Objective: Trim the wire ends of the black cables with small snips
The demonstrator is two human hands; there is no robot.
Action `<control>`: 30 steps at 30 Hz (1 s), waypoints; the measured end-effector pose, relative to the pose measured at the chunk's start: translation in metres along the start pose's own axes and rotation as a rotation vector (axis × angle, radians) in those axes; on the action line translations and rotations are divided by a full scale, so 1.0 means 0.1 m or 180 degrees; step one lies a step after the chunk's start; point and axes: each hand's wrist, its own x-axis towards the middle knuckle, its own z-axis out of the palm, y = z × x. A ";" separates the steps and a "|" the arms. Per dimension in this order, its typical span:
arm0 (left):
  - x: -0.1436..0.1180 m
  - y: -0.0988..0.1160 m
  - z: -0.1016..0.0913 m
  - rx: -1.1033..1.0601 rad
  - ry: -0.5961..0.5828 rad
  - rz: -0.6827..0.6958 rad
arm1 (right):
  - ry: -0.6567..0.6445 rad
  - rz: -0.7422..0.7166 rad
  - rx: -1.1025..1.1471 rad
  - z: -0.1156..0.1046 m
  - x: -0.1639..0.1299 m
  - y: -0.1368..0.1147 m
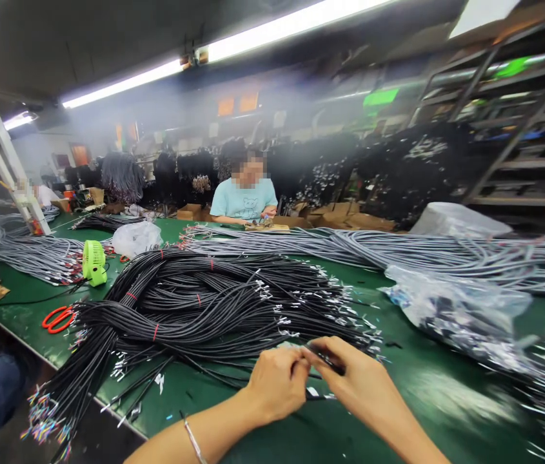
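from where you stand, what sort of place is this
Probably a cable workshop: bundles of black cables with bare wire ends lie on a green table, gray cables stretch behind them, and another person sits across from you.

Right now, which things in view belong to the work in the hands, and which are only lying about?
Likely part of the work:
left hand and right hand, meeting at a small dark piece, partly hidden
black cables, bundled just beyond

Seemingly just lying about:
green fan
white plastic bag by the fan
grey cables behind
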 end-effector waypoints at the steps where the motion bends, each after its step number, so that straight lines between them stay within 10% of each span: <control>1: 0.01 0.00 -0.01 -0.0005 -0.0062 0.0017 | -0.0059 0.0053 0.0038 0.00 -0.02 0.04; 19: 0.14 -0.05 -0.31 -0.0507 -0.1084 -0.0468 | -0.0459 0.0125 0.0575 -0.08 -0.12 0.15; 30: 0.10 0.09 -0.33 -0.0391 -0.0929 -0.0140 | -0.0082 -0.0967 -0.0659 -0.03 -0.27 0.08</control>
